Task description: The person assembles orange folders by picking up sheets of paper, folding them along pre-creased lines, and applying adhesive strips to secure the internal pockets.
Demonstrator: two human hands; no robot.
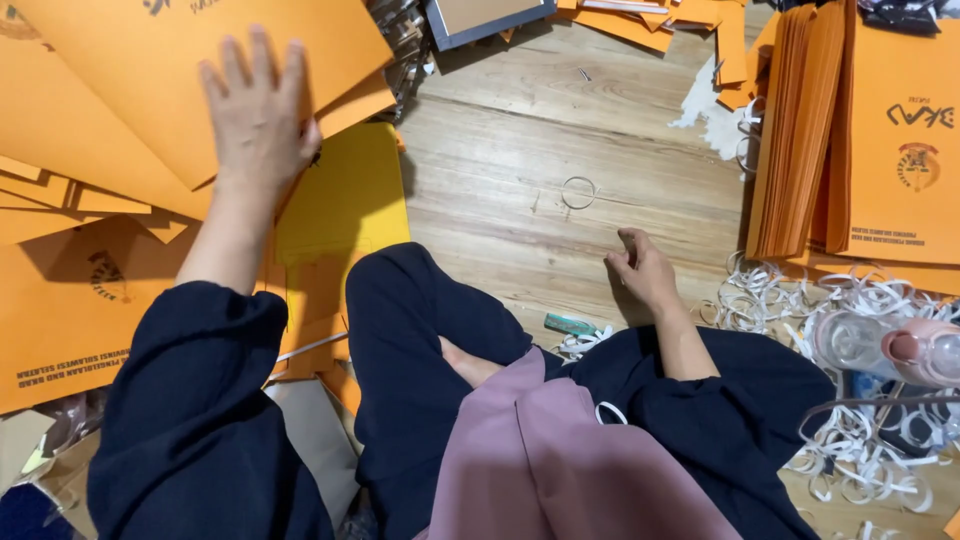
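Currently my left hand (258, 115) lies spread flat, fingers wide, on the large orange paper envelope (180, 70) topping the loose pile at upper left. My right hand (643, 268) rests loosely curled on the wooden floor (520, 150), holding nothing that I can see, near a thin wire ring (578, 192). To lift one envelope cleanly, I judge it best to press and slide the top sheet only. Upright stack of orange envelopes (795, 130) stands at right. Clear plastic bottle with pink cap (885, 345) lies on white paper strips (800, 290); contents unclear.
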